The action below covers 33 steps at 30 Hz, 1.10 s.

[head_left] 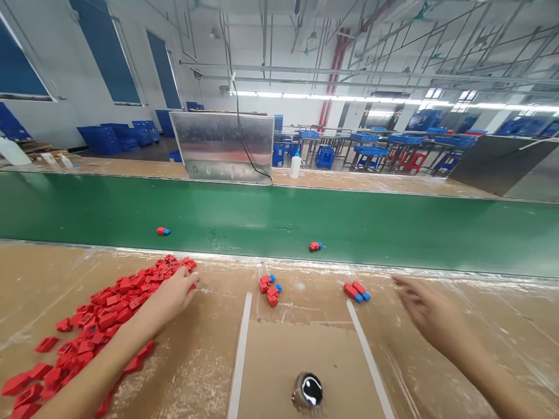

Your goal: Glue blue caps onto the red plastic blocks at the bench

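My left hand is at the right end of a heap of small red plastic pieces, its fingers curled, with a bit of red showing between thumb and fingertips. My right hand hovers over the right side of the bench, fingers stretched out and holding nothing. Left of it lie two red pieces with blue ends, side by side. A small group of similar red-and-blue pieces sits between the hands. In front of me stands a small round pot of dark, shiny liquid.
A green conveyor belt runs across beyond the bench, carrying one red-and-blue piece at left and another near the middle. Pale tape strips flank the pot. Behind the belt stand a metal panel and a white bottle.
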### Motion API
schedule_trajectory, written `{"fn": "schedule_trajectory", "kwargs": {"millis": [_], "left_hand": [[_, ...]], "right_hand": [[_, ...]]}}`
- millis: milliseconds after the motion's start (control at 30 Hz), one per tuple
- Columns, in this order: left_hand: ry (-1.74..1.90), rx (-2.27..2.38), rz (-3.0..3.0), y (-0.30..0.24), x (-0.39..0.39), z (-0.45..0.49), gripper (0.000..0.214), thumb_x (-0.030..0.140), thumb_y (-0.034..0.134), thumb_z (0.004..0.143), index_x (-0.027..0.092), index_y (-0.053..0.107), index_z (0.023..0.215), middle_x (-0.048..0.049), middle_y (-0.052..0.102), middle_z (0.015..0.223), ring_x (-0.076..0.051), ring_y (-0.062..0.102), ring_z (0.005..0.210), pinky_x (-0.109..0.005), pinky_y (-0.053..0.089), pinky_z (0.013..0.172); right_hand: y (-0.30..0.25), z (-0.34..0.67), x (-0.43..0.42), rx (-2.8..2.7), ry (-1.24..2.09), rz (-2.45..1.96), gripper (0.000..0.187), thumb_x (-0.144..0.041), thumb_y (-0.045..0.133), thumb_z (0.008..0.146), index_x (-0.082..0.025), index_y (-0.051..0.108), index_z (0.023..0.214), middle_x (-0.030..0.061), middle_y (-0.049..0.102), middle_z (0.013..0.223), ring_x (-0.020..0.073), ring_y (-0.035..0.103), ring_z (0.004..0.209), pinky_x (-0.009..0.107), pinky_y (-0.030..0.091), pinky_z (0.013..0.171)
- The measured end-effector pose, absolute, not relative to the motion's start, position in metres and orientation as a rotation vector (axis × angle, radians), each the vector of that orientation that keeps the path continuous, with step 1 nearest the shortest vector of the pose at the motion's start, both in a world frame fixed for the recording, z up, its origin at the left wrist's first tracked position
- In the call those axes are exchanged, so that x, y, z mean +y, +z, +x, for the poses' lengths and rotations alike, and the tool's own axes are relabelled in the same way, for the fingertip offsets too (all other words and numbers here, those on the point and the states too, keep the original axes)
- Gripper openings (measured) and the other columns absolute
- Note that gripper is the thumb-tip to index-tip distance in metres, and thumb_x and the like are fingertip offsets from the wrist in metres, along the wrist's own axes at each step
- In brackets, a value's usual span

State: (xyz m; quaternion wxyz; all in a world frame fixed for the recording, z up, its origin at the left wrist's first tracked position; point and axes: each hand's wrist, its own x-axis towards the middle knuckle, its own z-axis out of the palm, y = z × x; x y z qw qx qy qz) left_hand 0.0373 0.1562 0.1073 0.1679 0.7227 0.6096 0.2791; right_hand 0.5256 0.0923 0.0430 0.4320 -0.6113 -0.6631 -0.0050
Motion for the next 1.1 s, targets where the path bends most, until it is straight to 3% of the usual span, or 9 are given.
{"fn": "schedule_trajectory", "kwargs": {"millis": [33, 100, 200, 400, 500, 633, 833, 967, 1100], "left_hand": [[0.783, 1.698, 2.035, 0.104, 0.149, 0.032, 0.019, 0.035, 0.067, 0.085, 0.020, 0.071, 0.096, -0.0063, 0.068, 0.094, -0.023, 0.066, 0.084, -0.035, 0.054, 0.074], [0.790, 1.592, 1.890, 0.096, 0.128, 0.023, 0.019, 0.040, 0.067, 0.083, 0.022, 0.074, 0.085, -0.0042, 0.066, 0.079, -0.023, 0.063, 0.075, -0.032, 0.050, 0.068], [0.867, 1.438, 1.427, 0.083, 0.087, 0.017, 0.027, 0.046, 0.067, 0.083, 0.021, 0.074, 0.090, -0.0030, 0.065, 0.078, -0.019, 0.060, 0.072, -0.028, 0.048, 0.066], [1.071, 1.204, 0.657, 0.060, 0.024, 0.037, 0.036, 0.038, 0.077, 0.078, 0.020, 0.068, 0.108, -0.0065, 0.072, 0.092, -0.014, 0.063, 0.071, -0.025, 0.050, 0.067], [1.078, 1.126, 0.643, 0.050, 0.012, 0.050, 0.040, 0.033, 0.079, 0.077, 0.021, 0.063, 0.111, -0.0048, 0.071, 0.090, -0.015, 0.067, 0.071, -0.025, 0.051, 0.064], [1.053, 1.103, 0.835, 0.044, 0.003, 0.062, 0.033, 0.031, 0.081, 0.074, 0.019, 0.063, 0.100, -0.0023, 0.069, 0.087, -0.018, 0.068, 0.071, -0.027, 0.052, 0.063], [0.882, 1.217, 1.304, 0.041, -0.007, 0.071, 0.016, 0.032, 0.068, 0.085, 0.017, 0.070, 0.090, -0.0034, 0.069, 0.078, -0.016, 0.061, 0.072, -0.026, 0.047, 0.068], [0.832, 1.330, 1.743, 0.034, -0.012, 0.084, 0.012, 0.025, 0.063, 0.086, 0.020, 0.074, 0.086, -0.0040, 0.067, 0.084, -0.018, 0.060, 0.071, -0.028, 0.046, 0.068], [0.864, 1.452, 1.988, 0.016, -0.020, 0.098, 0.022, 0.022, 0.051, 0.093, 0.023, 0.072, 0.101, -0.0080, 0.068, 0.104, -0.024, 0.065, 0.095, -0.034, 0.049, 0.085]], "right_hand": [[0.039, 0.520, 0.125, -1.774, 0.028, -1.542, 0.020, -0.032, 0.054, 0.096, -0.029, 0.068, 0.111, 0.0094, 0.067, 0.106, 0.0208, 0.066, 0.084, 0.034, 0.056, 0.071], [0.030, 0.502, 0.187, -1.964, 0.089, -1.558, 0.033, -0.017, 0.049, 0.092, -0.026, 0.067, 0.119, 0.0094, 0.064, 0.122, 0.0248, 0.062, 0.110, 0.038, 0.052, 0.091], [0.016, 0.477, 0.257, -2.130, 0.161, -1.620, 0.047, -0.004, 0.044, 0.085, -0.019, 0.065, 0.124, 0.0117, 0.059, 0.133, 0.0250, 0.057, 0.119, 0.038, 0.045, 0.100], [0.001, 0.479, 0.280, -2.250, 0.225, -1.774, 0.031, -0.008, 0.051, 0.083, -0.015, 0.073, 0.103, 0.0146, 0.070, 0.103, 0.0261, 0.065, 0.093, 0.034, 0.048, 0.083], [0.011, 0.493, 0.261, -2.176, 0.181, -1.866, 0.031, -0.014, 0.055, 0.081, -0.014, 0.071, 0.107, 0.0159, 0.066, 0.103, 0.0280, 0.065, 0.088, 0.036, 0.048, 0.077], [0.032, 0.503, 0.214, -2.060, 0.178, -1.882, 0.037, -0.029, 0.058, 0.084, -0.012, 0.065, 0.116, 0.0172, 0.064, 0.107, 0.0295, 0.064, 0.087, 0.040, 0.049, 0.076], [0.047, 0.496, 0.102, -2.022, 0.453, -1.716, 0.043, -0.057, 0.058, 0.086, -0.019, 0.067, 0.105, 0.0095, 0.071, 0.095, 0.0220, 0.066, 0.071, 0.034, 0.053, 0.065], [0.045, 0.478, 0.028, -1.819, 0.798, -1.550, 0.047, -0.056, 0.060, 0.086, -0.018, 0.066, 0.112, 0.0103, 0.071, 0.098, 0.0229, 0.068, 0.076, 0.040, 0.057, 0.071], [0.043, 0.460, -0.021, -1.658, 0.967, -1.485, 0.044, -0.051, 0.057, 0.092, -0.018, 0.061, 0.122, 0.0109, 0.069, 0.102, 0.0224, 0.068, 0.086, 0.043, 0.057, 0.081]]}}
